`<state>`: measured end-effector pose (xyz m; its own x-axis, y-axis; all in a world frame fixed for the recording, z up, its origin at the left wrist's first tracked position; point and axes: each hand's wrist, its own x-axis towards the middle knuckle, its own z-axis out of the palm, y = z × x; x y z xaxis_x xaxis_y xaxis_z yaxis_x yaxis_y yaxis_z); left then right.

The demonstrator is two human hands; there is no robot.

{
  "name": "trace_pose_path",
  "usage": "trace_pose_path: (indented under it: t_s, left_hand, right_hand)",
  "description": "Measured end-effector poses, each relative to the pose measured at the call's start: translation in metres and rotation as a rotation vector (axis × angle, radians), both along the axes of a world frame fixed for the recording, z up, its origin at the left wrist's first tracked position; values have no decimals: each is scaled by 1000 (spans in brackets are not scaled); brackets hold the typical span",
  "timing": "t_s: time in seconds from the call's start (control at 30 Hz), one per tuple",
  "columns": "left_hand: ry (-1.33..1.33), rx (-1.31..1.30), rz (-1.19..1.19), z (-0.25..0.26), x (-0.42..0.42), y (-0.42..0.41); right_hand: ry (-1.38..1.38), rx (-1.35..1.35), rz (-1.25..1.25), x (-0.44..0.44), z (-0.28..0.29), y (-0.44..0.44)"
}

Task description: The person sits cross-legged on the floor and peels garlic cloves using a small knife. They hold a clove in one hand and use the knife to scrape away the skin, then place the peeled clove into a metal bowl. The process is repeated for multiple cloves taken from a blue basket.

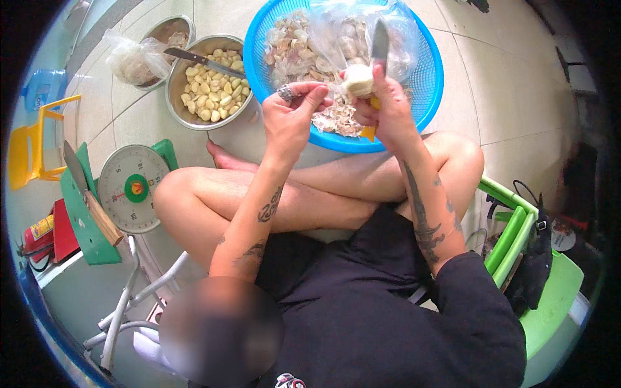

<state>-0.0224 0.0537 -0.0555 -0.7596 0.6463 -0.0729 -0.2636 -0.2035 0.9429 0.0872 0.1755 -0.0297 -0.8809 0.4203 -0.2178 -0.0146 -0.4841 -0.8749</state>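
My right hand [388, 104] holds a garlic bulb [360, 80] together with a knife [380, 42], whose blade points up away from me and whose yellow handle shows below the fingers. Just left of it, my left hand [296, 109] has its thumb pinched against the index finger; whether a bit of skin is between them cannot be told. Both are over a blue plastic basket [433, 87] holding garlic skins [291, 53] and a clear plastic bag [339, 29] of garlic. Peeled cloves [213, 94] fill part of a steel bowl [174, 97], with a brown-handled knife [204, 62] across its rim.
Behind the bowl, a second metal bowl [187, 24] stands beside a tied plastic bag [136, 63]. At left are a dial scale [131, 189], a large knife [92, 199] on a green board, a yellow chair [29, 145] and a fire extinguisher [39, 235]. Green plastic furniture [553, 300] is at right.
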Motion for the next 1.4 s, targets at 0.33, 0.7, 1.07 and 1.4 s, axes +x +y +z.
trace_pose_path:
  t_s: [0.33,0.7,1.07,1.4]
  left_hand:
    - [1243,-420,98,-7,-27,-12]
    - [824,-1464,-549,-39,-44,-90]
    - [919,-1241,-348,-86,-53,-69]
    - [798,-1226,-315,-73,-44,-71]
  right_hand:
    - [-122,146,-191,5,-3,5]
    - [-125,652,29,2,2,-36]
    - [-238,1341,230,6,7,-60]
    - [-171,1385,264,15,10,-44]
